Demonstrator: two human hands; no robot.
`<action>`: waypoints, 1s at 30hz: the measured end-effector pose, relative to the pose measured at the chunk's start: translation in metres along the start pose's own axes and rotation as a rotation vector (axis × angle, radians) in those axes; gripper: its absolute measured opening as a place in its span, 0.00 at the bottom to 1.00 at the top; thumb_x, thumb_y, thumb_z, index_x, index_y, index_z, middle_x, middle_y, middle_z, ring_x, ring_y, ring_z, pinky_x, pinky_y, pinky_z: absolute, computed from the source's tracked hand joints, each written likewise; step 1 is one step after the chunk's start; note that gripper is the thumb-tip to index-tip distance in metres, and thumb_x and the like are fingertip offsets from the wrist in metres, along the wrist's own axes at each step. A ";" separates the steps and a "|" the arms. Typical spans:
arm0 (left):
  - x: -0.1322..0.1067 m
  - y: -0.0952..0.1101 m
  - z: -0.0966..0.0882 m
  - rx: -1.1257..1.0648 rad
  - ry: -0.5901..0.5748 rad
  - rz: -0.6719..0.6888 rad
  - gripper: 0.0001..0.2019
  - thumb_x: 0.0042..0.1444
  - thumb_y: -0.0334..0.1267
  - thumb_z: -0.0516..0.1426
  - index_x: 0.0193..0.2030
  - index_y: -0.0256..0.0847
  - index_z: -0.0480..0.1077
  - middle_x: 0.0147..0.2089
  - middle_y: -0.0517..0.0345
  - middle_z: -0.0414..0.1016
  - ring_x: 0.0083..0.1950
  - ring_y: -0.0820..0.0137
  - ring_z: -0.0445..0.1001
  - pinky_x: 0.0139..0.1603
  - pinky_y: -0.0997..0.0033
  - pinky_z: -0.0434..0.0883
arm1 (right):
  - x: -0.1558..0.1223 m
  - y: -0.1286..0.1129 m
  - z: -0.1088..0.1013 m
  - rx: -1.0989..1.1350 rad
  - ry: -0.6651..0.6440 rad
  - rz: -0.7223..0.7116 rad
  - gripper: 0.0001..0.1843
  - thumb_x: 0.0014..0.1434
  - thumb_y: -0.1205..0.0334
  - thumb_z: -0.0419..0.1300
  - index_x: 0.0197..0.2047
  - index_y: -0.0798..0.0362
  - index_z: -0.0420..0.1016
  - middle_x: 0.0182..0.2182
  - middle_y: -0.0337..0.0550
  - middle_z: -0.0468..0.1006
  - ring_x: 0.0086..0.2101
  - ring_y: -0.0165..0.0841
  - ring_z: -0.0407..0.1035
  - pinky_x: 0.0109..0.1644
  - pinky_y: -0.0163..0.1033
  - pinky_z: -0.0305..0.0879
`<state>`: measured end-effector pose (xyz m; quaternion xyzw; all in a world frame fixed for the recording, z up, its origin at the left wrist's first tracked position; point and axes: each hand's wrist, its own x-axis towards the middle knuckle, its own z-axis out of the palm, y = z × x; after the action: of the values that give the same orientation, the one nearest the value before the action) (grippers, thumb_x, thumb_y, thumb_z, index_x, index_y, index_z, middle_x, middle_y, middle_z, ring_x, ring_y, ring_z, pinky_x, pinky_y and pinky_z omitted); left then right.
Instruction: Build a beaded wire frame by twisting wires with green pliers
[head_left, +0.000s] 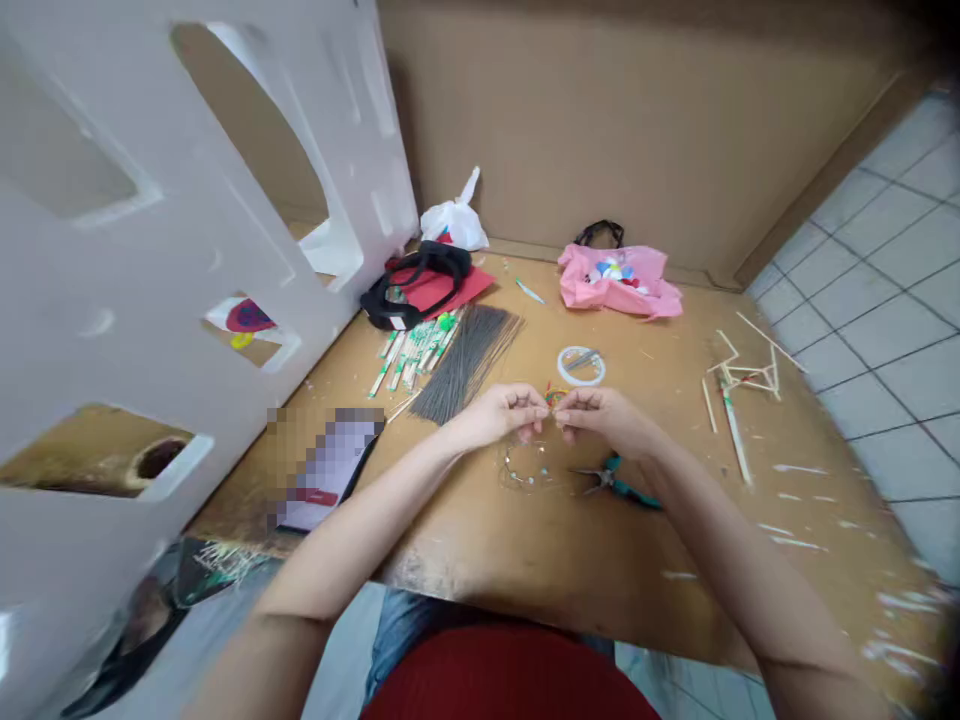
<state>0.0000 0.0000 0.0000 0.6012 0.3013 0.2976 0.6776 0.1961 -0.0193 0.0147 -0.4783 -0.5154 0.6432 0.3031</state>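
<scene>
My left hand (510,412) and my right hand (596,415) meet above the middle of the table, fingertips almost touching. Both are closed in a pinch, and what lies between the fingertips is too small to make out. Just behind them shows a small red and yellow thing (555,396). Below the hands lies a loose loop of thin wire (531,484) with small pale pieces along it. Pliers with teal handles (626,490) rest beside my right forearm. A white ring (562,367) with short grey pieces across it sits beyond my right hand.
Left of centre lie a bundle of thin grey wires (466,365), green-and-white wrapped sticks (409,358), a black headset (450,262) and a phone (330,470). A pink bag (581,285) stands at the back. Right is a stick frame (754,378). A white panel (300,90) borders the left.
</scene>
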 end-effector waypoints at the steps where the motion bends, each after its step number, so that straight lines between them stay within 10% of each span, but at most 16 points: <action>1: -0.001 0.000 0.001 -0.023 0.015 0.001 0.16 0.48 0.45 0.63 0.32 0.31 0.69 0.26 0.60 0.73 0.22 0.80 0.69 0.27 0.77 0.66 | -0.001 0.002 0.000 0.015 0.015 -0.005 0.18 0.39 0.52 0.72 0.28 0.56 0.74 0.20 0.36 0.75 0.21 0.25 0.67 0.28 0.34 0.64; 30: -0.013 -0.025 0.006 -0.171 0.095 -0.086 0.19 0.44 0.48 0.64 0.32 0.34 0.66 0.26 0.61 0.73 0.19 0.80 0.66 0.22 0.78 0.64 | -0.005 0.024 0.008 -0.099 -0.056 -0.014 0.14 0.49 0.53 0.66 0.30 0.54 0.71 0.20 0.35 0.73 0.21 0.25 0.66 0.26 0.33 0.62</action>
<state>-0.0029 -0.0163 -0.0237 0.5131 0.3320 0.3210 0.7235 0.1924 -0.0335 -0.0065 -0.4710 -0.5581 0.6279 0.2691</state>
